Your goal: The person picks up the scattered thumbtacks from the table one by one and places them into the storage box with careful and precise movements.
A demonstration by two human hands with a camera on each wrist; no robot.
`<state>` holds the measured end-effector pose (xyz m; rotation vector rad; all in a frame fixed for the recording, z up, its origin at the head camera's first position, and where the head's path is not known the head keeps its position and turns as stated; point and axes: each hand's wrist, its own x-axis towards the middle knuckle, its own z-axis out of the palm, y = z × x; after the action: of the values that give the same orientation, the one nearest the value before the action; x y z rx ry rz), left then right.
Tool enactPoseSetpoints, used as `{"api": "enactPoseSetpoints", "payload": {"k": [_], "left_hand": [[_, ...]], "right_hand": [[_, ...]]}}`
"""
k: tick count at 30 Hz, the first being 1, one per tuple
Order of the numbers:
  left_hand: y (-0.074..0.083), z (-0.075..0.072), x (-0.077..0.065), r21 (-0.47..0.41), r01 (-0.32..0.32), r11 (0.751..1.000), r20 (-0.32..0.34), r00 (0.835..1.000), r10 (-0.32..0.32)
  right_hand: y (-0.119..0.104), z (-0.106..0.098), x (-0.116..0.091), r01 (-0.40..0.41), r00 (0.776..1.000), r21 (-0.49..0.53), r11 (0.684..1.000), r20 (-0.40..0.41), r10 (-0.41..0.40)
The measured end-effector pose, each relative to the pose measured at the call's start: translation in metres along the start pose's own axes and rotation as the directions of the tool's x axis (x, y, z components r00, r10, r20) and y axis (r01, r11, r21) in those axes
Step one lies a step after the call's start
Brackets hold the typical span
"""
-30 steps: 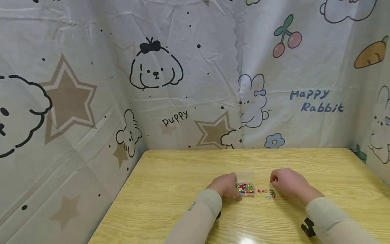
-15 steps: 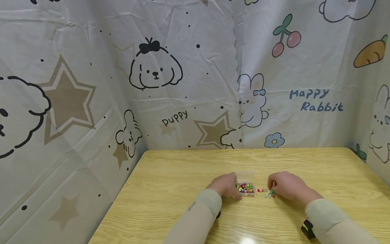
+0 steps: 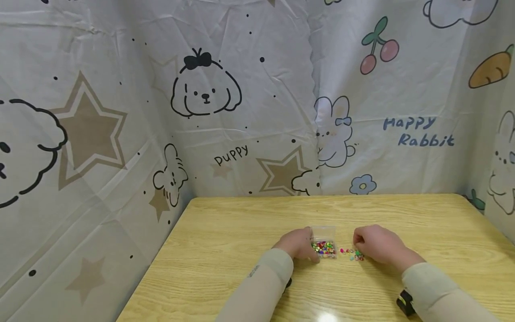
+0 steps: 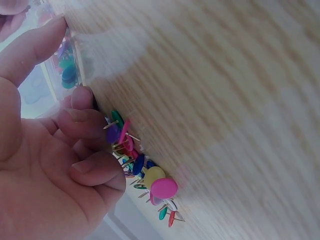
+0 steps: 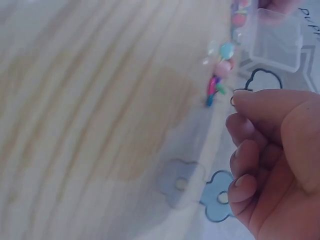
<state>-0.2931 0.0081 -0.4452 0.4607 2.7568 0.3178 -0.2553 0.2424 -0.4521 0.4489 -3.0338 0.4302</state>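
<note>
A clear plastic rectangular box point(image 3: 332, 256) stands on the yellow wood-grain table point(image 3: 225, 241), its hinged transparent lid point(image 3: 323, 232) raised along the far side. Small round-headed coloured thumbtacks point(image 3: 323, 247) crowd its floor. The left hand point(image 3: 297, 244) grips the box from the left, thumb on the near side and forefinger toward the far side. More thumbtacks point(image 4: 154, 176), pink, yellow, blue and green, lie by that hand's curled lower fingers; the head view does not show this group.

Just right of the box, a loose scatter of coloured tacks point(image 3: 349, 252) runs sideways, away from it. The right hand point(image 3: 382, 243) is at the scatter's outer end, clearly nearer to these tacks than the left hand. Judging the key relation: the scatter lies between the right fingertips and the box. The right hand's fingers are curled, with thumb and forefinger close together; I cannot tell whether they pinch a tack.
</note>
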Motion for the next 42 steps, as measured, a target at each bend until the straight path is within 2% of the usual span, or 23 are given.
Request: {"api": "enactPoseSetpoints", "payload": {"k": [8,16,33,42], "left_hand": [[0.000,0.000,0.001,-0.010,0.013,1.000,-0.005,1.000,-0.014],[0.000,0.001,0.001,-0.024,0.005,1.000,-0.008,1.000,-0.005],[0.000,0.001,0.001,-0.032,0.014,0.999,-0.011,1.000,-0.014],[0.000,0.000,0.000,-0.031,0.015,0.999,-0.012,1.000,-0.016]], "right_hand": [[-0.028,0.002,0.007,0.025,0.999,0.112,0.993,0.024,-0.028],[-0.044,0.007,0.012,0.047,0.999,0.097,0.994,0.008,-0.048],[-0.050,0.017,0.018,0.070,0.998,0.004,0.998,0.007,-0.070],[-0.039,0.000,0.010,0.029,1.000,0.110,0.994,-0.004,-0.028]]}}
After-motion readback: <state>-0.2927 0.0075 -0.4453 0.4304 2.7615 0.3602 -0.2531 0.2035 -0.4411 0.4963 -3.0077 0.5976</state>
